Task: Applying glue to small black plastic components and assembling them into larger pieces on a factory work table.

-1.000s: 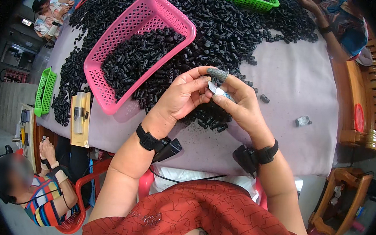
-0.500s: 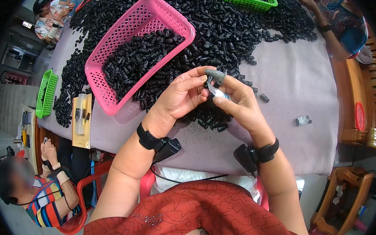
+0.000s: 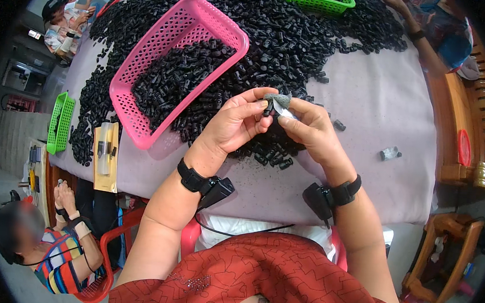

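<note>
My left hand (image 3: pixel 235 119) pinches a small black plastic piece (image 3: pixel 268 110) between thumb and fingers, above the near edge of the pile. My right hand (image 3: pixel 316 131) is closed on a small silver blade (image 3: pixel 282 111), which meets the black piece. A speckled grey finger cover (image 3: pixel 281 100) sits at the tip of my right index finger, just over the blade. My fingers partly hide both the piece and the blade's handle. Similar black pieces (image 3: pixel 285 41) are heaped beyond my hands.
A pink basket (image 3: pixel 124 116) full of black pieces rests tilted at left. Green baskets (image 3: pixel 314 1) (image 3: pixel 61 123) stand at the far side and left edge. A grey scrap (image 3: pixel 390 154) lies on the cloth (image 3: pixel 383 100) at right. Co-workers sit around the table.
My right hand has shifted slightly, and the blade and grey finger cover have turned against the black piece. My left hand stays nearly in place.
</note>
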### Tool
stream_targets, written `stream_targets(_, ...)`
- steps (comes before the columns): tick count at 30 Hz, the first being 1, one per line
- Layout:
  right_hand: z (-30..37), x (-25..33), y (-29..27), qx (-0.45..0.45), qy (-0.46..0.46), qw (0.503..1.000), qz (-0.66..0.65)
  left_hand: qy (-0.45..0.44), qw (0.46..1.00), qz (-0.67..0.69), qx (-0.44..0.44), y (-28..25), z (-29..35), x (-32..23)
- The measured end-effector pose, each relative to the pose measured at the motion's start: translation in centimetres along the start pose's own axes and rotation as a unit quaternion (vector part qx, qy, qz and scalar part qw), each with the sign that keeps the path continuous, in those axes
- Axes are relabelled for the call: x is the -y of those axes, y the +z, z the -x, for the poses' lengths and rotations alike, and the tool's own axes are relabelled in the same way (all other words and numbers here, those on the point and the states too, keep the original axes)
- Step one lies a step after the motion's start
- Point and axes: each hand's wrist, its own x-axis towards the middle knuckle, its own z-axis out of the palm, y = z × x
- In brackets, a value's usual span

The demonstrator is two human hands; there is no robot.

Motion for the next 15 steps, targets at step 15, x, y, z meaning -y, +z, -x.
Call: stream_targets(15, -0.3, -0.4, 0.0, -0.099, -0.058, 0.993, -0.039, 0.043, 0.995, -0.033, -0.088, 1.3, 0.1, -0.7)
